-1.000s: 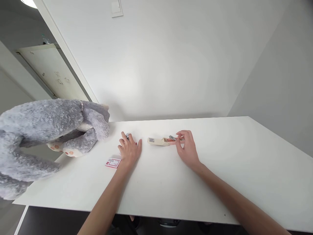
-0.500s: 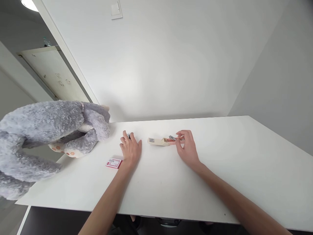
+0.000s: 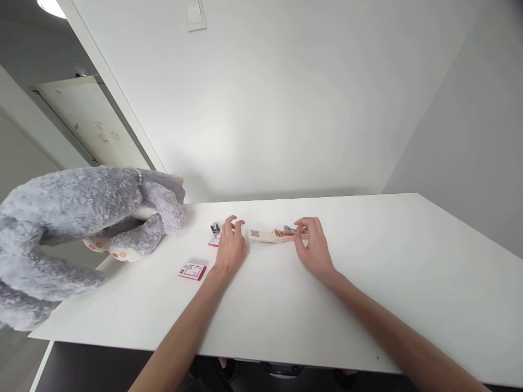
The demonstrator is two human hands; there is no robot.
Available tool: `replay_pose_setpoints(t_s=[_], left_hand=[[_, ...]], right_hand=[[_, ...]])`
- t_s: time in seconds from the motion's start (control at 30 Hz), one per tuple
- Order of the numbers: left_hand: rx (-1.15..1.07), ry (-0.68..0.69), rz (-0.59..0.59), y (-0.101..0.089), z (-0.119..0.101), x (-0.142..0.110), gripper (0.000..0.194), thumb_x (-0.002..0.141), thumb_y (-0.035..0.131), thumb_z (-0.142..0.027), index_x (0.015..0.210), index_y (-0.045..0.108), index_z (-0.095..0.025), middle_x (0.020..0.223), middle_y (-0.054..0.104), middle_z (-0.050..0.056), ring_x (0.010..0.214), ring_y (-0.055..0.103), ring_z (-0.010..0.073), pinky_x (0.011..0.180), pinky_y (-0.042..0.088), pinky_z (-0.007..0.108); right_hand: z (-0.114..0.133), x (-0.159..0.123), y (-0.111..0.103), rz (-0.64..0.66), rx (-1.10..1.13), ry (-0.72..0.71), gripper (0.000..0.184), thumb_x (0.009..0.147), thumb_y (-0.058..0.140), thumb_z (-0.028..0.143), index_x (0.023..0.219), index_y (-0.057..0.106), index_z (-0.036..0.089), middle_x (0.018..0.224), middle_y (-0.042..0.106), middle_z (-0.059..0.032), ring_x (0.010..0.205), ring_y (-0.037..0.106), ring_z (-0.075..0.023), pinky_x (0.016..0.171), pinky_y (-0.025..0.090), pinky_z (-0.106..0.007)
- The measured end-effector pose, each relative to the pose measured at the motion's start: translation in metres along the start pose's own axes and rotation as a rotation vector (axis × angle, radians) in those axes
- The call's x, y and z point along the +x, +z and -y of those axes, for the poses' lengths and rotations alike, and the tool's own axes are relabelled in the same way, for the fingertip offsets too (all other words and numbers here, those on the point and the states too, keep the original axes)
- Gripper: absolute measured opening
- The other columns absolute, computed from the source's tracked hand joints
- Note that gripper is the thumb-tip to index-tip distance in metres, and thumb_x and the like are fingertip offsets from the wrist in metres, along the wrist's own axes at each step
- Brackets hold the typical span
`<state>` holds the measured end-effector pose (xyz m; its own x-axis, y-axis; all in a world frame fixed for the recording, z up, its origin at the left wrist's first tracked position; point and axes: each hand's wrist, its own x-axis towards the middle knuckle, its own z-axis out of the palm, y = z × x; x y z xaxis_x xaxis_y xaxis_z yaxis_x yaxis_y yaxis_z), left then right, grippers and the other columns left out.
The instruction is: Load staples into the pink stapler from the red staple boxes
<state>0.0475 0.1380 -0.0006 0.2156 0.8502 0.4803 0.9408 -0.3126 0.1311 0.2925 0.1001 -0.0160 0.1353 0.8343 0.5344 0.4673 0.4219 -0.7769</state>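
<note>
A stapler lies on the table, opened out, with a cream part to the left and a pink part to the right. A small metal piece sticks up near its pink end. My right hand pinches that end between thumb and fingers, hiding part of it. Just left of the cream part is my left hand, fingers curved and apart, holding nothing. A small black and silver object, too small to name, sits beyond it, beside a small red and white box partly behind the hand.
A larger red and white box lies left of my left wrist. A big grey plush toy leans over the left end of the white table. A wall runs along the far edge.
My left hand has moved right, from over the small black and silver object toward the stapler, uncovering that object and the small box. My right hand stays at the stapler's pink end.
</note>
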Motion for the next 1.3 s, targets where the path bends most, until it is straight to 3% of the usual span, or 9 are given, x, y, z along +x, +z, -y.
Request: replay_pose_setpoints(t_s=[0.1, 0.2, 0.4, 0.6, 0.73, 0.9, 1.03, 1.17, 1.3], left_hand=[[-0.002, 0.012, -0.015, -0.003, 0.000, 0.002, 0.042, 0.090, 0.038, -0.004, 0.127, 0.054, -0.017, 0.137, 0.051, 0.016, 0.111, 0.059, 0.0258, 0.089, 0.051, 0.040], [0.110, -0.036, -0.034, -0.006, 0.001, 0.004, 0.030, 0.091, 0.047, -0.015, 0.118, 0.059, -0.018, 0.120, 0.061, 0.014, 0.110, 0.058, 0.0298, 0.097, 0.046, 0.046], [0.146, -0.188, -0.007, -0.007, -0.001, 0.004, 0.031, 0.088, 0.059, -0.036, 0.114, 0.061, -0.018, 0.115, 0.058, 0.014, 0.108, 0.059, 0.0322, 0.090, 0.049, 0.046], [-0.113, -0.122, 0.078, 0.001, -0.005, 0.001, 0.031, 0.086, 0.058, -0.027, 0.116, 0.058, -0.019, 0.118, 0.057, 0.011, 0.100, 0.064, 0.0258, 0.081, 0.054, 0.039], [-0.244, -0.049, 0.058, 0.002, -0.001, 0.002, 0.025, 0.087, 0.054, -0.024, 0.111, 0.058, -0.021, 0.116, 0.061, 0.008, 0.102, 0.064, 0.0228, 0.083, 0.054, 0.036], [-0.166, -0.104, 0.092, -0.003, -0.001, 0.004, 0.022, 0.084, 0.057, -0.025, 0.105, 0.058, -0.022, 0.093, 0.068, 0.003, 0.083, 0.064, 0.0219, 0.082, 0.049, 0.037], [-0.113, -0.151, 0.127, -0.006, -0.002, 0.004, 0.021, 0.083, 0.059, -0.028, 0.102, 0.058, -0.022, 0.076, 0.065, -0.002, 0.068, 0.060, 0.0203, 0.080, 0.045, 0.037], [-0.103, -0.078, 0.068, -0.003, 0.000, 0.004, 0.016, 0.087, 0.056, -0.030, 0.101, 0.058, -0.021, 0.079, 0.063, 0.000, 0.073, 0.062, 0.0210, 0.085, 0.043, 0.039], [-0.117, -0.066, 0.014, -0.001, 0.003, 0.003, 0.014, 0.089, 0.053, -0.026, 0.102, 0.059, -0.021, 0.088, 0.064, 0.003, 0.077, 0.061, 0.0210, 0.072, 0.043, 0.034]], right_hand=[[-0.001, 0.000, 0.000, 0.000, -0.004, 0.001, 0.019, 0.098, 0.046, 0.025, 0.114, 0.055, 0.027, 0.119, 0.055, -0.0092, 0.100, 0.063, -0.0231, 0.072, 0.058, -0.037], [-0.002, 0.000, 0.000, 0.001, -0.003, 0.000, 0.018, 0.098, 0.046, 0.027, 0.114, 0.055, 0.027, 0.118, 0.055, -0.0096, 0.100, 0.063, -0.0237, 0.067, 0.057, -0.036], [0.000, 0.001, 0.000, 0.007, -0.016, -0.010, 0.019, 0.098, 0.045, 0.025, 0.114, 0.054, 0.027, 0.117, 0.056, -0.0095, 0.100, 0.063, -0.0239, 0.074, 0.058, -0.038], [0.000, 0.001, -0.001, 0.011, -0.028, -0.008, 0.019, 0.097, 0.045, 0.022, 0.114, 0.053, 0.027, 0.116, 0.056, -0.0088, 0.101, 0.062, -0.0242, 0.075, 0.057, -0.039], [0.001, 0.001, -0.001, 0.013, -0.019, -0.006, 0.020, 0.097, 0.045, 0.021, 0.113, 0.054, 0.027, 0.117, 0.056, -0.0086, 0.101, 0.062, -0.0234, 0.076, 0.057, -0.038], [0.003, 0.002, -0.002, 0.010, -0.007, -0.015, 0.020, 0.097, 0.044, 0.021, 0.114, 0.053, 0.026, 0.116, 0.056, -0.0089, 0.099, 0.062, -0.0226, 0.072, 0.056, -0.036], [0.003, 0.002, -0.002, 0.026, -0.003, -0.001, 0.021, 0.097, 0.044, 0.022, 0.115, 0.053, 0.025, 0.117, 0.056, -0.0100, 0.100, 0.062, -0.0234, 0.064, 0.053, -0.033], [0.003, 0.002, -0.003, 0.024, -0.004, -0.005, 0.019, 0.097, 0.044, 0.021, 0.114, 0.054, 0.025, 0.116, 0.056, -0.0094, 0.100, 0.061, -0.0227, 0.073, 0.055, -0.036], [0.003, 0.002, -0.003, 0.022, -0.003, 0.003, 0.020, 0.097, 0.044, 0.021, 0.114, 0.053, 0.025, 0.117, 0.056, -0.0089, 0.101, 0.061, -0.0225, 0.075, 0.055, -0.036]])
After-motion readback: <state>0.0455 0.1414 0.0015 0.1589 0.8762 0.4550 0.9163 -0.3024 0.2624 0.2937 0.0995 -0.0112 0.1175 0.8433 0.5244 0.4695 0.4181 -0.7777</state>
